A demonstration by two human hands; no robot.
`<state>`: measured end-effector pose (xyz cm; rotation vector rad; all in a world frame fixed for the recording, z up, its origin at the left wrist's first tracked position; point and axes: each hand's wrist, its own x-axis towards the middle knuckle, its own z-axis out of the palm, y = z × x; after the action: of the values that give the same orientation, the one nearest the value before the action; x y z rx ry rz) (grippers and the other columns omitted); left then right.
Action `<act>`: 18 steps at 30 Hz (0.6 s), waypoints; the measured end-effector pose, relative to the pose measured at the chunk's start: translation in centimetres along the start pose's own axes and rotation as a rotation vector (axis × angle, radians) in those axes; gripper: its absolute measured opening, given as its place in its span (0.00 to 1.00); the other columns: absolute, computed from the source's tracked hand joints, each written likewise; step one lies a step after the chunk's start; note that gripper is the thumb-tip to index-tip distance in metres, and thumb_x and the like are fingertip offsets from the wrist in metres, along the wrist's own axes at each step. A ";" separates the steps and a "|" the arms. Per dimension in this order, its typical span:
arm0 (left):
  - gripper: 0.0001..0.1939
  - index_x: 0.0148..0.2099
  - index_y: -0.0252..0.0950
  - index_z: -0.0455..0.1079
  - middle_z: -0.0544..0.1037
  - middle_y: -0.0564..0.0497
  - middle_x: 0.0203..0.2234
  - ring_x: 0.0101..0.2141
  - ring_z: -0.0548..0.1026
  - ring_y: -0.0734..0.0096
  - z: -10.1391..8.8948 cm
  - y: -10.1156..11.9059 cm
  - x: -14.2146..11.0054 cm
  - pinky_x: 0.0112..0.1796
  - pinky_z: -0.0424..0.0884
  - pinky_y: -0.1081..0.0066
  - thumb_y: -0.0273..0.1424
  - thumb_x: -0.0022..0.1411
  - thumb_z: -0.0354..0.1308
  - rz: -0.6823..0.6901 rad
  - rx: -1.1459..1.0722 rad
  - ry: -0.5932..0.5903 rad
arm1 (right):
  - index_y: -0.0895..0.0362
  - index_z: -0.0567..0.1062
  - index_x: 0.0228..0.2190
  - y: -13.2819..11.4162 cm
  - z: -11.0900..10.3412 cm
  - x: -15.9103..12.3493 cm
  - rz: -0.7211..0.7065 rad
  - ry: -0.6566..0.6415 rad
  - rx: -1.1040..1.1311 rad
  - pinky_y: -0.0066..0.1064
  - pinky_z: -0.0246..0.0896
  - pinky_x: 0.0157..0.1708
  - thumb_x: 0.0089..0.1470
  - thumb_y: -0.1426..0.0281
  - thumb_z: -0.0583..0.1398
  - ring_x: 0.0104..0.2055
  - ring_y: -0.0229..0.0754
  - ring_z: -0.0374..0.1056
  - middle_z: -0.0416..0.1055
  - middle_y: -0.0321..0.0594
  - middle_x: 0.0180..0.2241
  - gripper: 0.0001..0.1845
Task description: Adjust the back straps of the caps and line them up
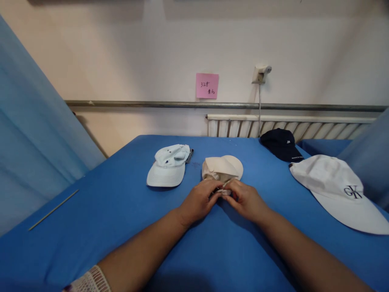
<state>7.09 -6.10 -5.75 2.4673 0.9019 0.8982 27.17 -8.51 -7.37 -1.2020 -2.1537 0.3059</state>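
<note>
While both the left hand (199,202) and right hand (247,200) pinch the strap edge of the beige cap (220,168), right of the light-blue cap (168,164), matching fingertip tension should keep it straight.

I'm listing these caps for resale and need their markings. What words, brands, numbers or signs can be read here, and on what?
White cap: overlapping letters, "CK" or "GK".
Pink note: handwritten "32", then characters I cannot read surely.
Navy cap: small mark on the crown and brim lettering, both too small to read.
Light blue cap: small dark mark, unreadable.
Beige cap: none visible.
</note>
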 end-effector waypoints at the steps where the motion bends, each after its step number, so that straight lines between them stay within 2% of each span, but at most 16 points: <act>1: 0.12 0.50 0.37 0.67 0.76 0.47 0.43 0.44 0.73 0.66 0.0 0.0 0.0 0.46 0.67 0.67 0.31 0.65 0.53 0.016 0.008 -0.010 | 0.55 0.70 0.37 0.1 0.0 0.0 0.001 -0.021 -0.035 0.29 0.59 0.33 0.58 0.68 0.56 0.33 0.39 0.66 0.69 0.39 0.34 0.05; 5: 0.14 0.49 0.37 0.66 0.75 0.46 0.41 0.41 0.71 0.64 -0.3 0.0 0.3 0.44 0.66 0.65 0.31 0.61 0.58 0.020 0.081 -0.046 | 0.56 0.67 0.31 0.7 0.1 0.1 0.014 0.032 -0.173 0.28 0.56 0.30 0.58 0.71 0.54 0.32 0.39 0.65 0.68 0.39 0.32 0.03; 10: 0.04 0.39 0.36 0.66 0.74 0.48 0.34 0.37 0.70 0.64 -0.5 -0.1 0.4 0.41 0.65 0.65 0.27 0.60 0.55 0.034 0.176 -0.054 | 0.55 0.66 0.29 0.7 0.6 0.2 0.056 0.115 -0.319 0.28 0.53 0.28 0.55 0.72 0.55 0.29 0.40 0.64 0.67 0.39 0.30 0.02; 15: 0.06 0.40 0.36 0.66 0.73 0.47 0.35 0.39 0.70 0.64 -0.4 -0.1 0.2 0.43 0.65 0.64 0.23 0.59 0.52 0.104 0.209 -0.037 | 0.56 0.67 0.31 0.4 0.5 0.3 0.081 0.057 -0.369 0.29 0.50 0.26 0.55 0.71 0.56 0.29 0.41 0.65 0.69 0.41 0.34 0.01; 18: 0.08 0.41 0.37 0.66 0.73 0.47 0.37 0.40 0.70 0.63 -0.3 -0.2 0.2 0.44 0.65 0.63 0.23 0.59 0.52 0.111 0.201 -0.033 | 0.55 0.66 0.30 0.7 0.4 0.3 0.094 0.014 -0.364 0.29 0.49 0.26 0.54 0.72 0.56 0.28 0.40 0.65 0.70 0.40 0.32 0.02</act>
<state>6.92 -5.78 -5.50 2.7189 0.8911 0.8368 27.29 -7.80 -7.87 -1.5029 -2.2050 -0.0607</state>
